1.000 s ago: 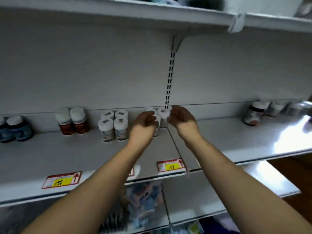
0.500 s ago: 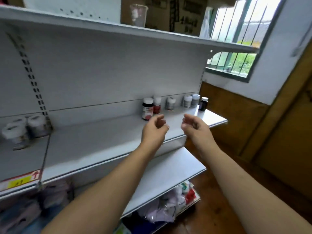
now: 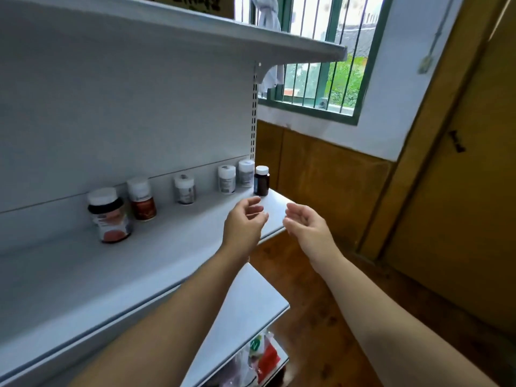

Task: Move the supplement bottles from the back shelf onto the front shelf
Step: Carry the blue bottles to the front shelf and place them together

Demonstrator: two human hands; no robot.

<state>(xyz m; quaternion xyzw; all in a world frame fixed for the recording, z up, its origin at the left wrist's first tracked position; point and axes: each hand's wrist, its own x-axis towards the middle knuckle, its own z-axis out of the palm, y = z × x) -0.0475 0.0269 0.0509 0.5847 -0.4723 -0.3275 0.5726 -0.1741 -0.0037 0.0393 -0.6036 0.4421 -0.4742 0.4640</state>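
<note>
Six supplement bottles (image 3: 184, 188) line the shelf (image 3: 83, 275) along its back edge, capped, contents hidden. A dark bottle (image 3: 261, 181) takes the right corner. Left hand (image 3: 245, 222) and right hand (image 3: 304, 224) hover near the front edge, loosely curled, empty.

Window (image 3: 321, 79), green frame and green vertical bars, foliage outside. White cloth (image 3: 269, 15) hangs at its left side. Below the sill a white wall band, then brown wood panelling (image 3: 321, 174). Wooden door (image 3: 460, 191) to the right. Brown floor (image 3: 321, 317). Cardboard box (image 3: 201, 2) on the top shelf (image 3: 251, 37), cropped. Red, green and clear packets (image 3: 265, 356) under the lower shelf board (image 3: 251, 303), right end.
</note>
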